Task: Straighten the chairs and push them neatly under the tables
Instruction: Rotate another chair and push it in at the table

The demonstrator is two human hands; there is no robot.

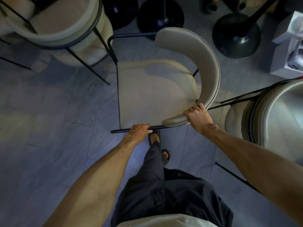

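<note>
**Two hands on the middle chair**

Both forearms reach forward, well apart. The left hand [139, 131] curls its fingers over the black frame rail [119, 131] at the seat's near edge. The right hand [197, 117] clamps the near end of the curved backrest [208, 66], fingers on top, thumb beneath. The middle chair [152, 92] stands on the tiled floor [49, 128], just ahead of the person's feet. There are three chairs in all: a second chair [62, 30] upper left and a third chair [275, 115] at right. Beyond stand three black round table bases [236, 38].
</note>
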